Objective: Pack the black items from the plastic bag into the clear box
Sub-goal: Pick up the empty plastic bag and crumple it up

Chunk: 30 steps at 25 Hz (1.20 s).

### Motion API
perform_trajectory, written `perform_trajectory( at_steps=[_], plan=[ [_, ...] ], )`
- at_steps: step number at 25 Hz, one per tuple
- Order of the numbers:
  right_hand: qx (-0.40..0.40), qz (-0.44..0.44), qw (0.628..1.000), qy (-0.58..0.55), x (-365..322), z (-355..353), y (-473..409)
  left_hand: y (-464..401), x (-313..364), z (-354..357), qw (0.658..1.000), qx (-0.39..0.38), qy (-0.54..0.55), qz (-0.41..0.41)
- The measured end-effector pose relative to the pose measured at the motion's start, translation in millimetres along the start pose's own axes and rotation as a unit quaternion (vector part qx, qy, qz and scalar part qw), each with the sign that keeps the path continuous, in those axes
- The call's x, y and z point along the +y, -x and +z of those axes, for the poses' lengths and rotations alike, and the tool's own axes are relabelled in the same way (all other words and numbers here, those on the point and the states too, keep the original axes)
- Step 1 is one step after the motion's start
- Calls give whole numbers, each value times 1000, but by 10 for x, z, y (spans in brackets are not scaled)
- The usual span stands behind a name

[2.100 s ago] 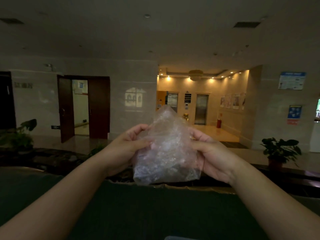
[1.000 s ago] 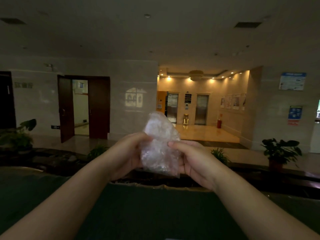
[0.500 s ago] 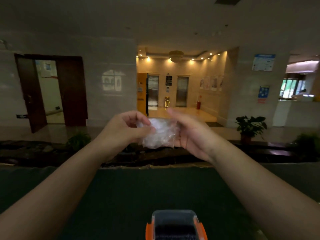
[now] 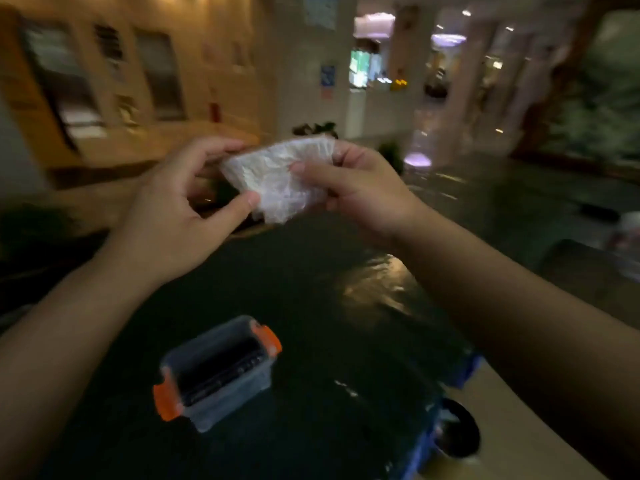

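I hold a crumpled, folded clear plastic bag (image 4: 277, 178) in the air between both hands. My left hand (image 4: 173, 216) pinches its left edge with thumb and fingers. My right hand (image 4: 360, 188) grips its right side. Below them, on a dark green table (image 4: 346, 341), stands the clear box (image 4: 221, 386) with orange latches at both ends. Black items (image 4: 221, 368) lie inside the box. No black items can be seen in the bag.
A dark round object (image 4: 457, 433) sits at the table's right edge, beside a blue strip (image 4: 467, 368) along that edge. A tan surface (image 4: 519, 427) lies to the right. Behind is a blurred lobby with potted plants (image 4: 315, 128).
The bag has been folded smaller between my hands. My view has swung down and to the right, so the whole clear box shows on the table.
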State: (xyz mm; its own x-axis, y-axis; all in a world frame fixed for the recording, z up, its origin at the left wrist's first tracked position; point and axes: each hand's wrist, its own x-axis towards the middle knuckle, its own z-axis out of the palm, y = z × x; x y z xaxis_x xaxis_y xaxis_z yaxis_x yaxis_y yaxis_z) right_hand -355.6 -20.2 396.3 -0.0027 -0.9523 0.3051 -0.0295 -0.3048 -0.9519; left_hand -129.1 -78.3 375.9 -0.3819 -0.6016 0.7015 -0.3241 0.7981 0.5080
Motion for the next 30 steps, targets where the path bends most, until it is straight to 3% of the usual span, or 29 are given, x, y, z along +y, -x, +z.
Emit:
perform_trajectory(
  at_steps=[4,8,13,16,21,27,30],
  plan=[
    [120,67,980,144,402,-946,820,213,-25,1095,991,-102,-84,28],
    [249,170,905,300,1094,-2033,1849,562,73,2444,964,-258,-59,14],
    [338,319,801,376,2376,-3322,2938,1116,91,4144,920,-387,-52,-30],
    [306,405,783,361,3307,-4110,3327,1399,155,5219,893,-442,-49,-65],
    [200,448,784,381,4853,-4948,3563,1869,349,6581,878,-469,46,-88],
    [137,478,795,347,6919,-5336,3499,2614,243,7677,844,-488,28,-220],
    [65,467,795,383,7943,-5375,3429,2948,-98,8098,838,-484,-4,-253]
  ],
)
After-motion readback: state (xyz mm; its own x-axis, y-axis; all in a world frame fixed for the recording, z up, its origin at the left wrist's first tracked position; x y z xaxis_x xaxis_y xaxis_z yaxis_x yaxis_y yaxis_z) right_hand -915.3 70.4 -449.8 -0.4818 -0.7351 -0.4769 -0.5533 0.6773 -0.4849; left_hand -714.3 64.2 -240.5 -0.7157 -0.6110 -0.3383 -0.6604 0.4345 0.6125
